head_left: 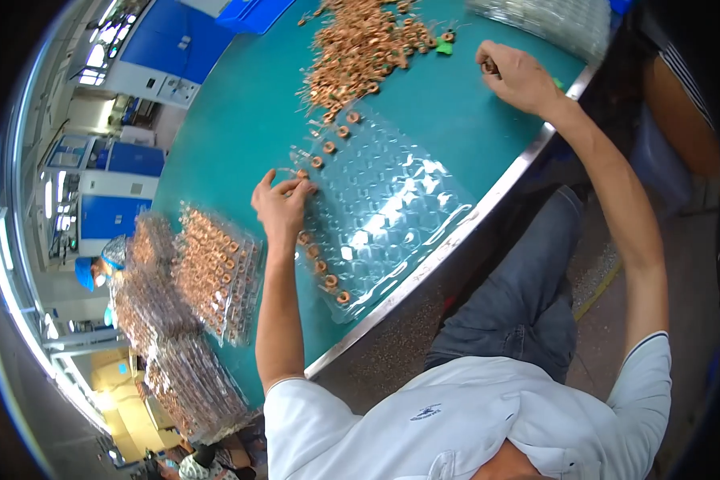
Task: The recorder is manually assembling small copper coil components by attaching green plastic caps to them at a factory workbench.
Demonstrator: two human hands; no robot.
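Observation:
A clear plastic blister tray (392,200) lies on the green table, with a row of small ring-shaped copper coils (329,147) along its left edge. My left hand (284,204) is over the middle of that row, thumb and forefinger pinched at a coil that the fingertips partly hide. My right hand (520,78) is raised at the far right of the tray, its fingers curled around a coil (490,69) that shows dark between them. Beyond the tray spreads a large heap of loose coils (360,56) with thin wire leads.
A lone coil sits by a green scrap (444,46) right of the heap. Stacked clear trays (548,24) stand at the far right; filled tray stacks (216,276) stand at the left. The table's metal edge (456,240) runs before me. Another person (684,112) is at the right.

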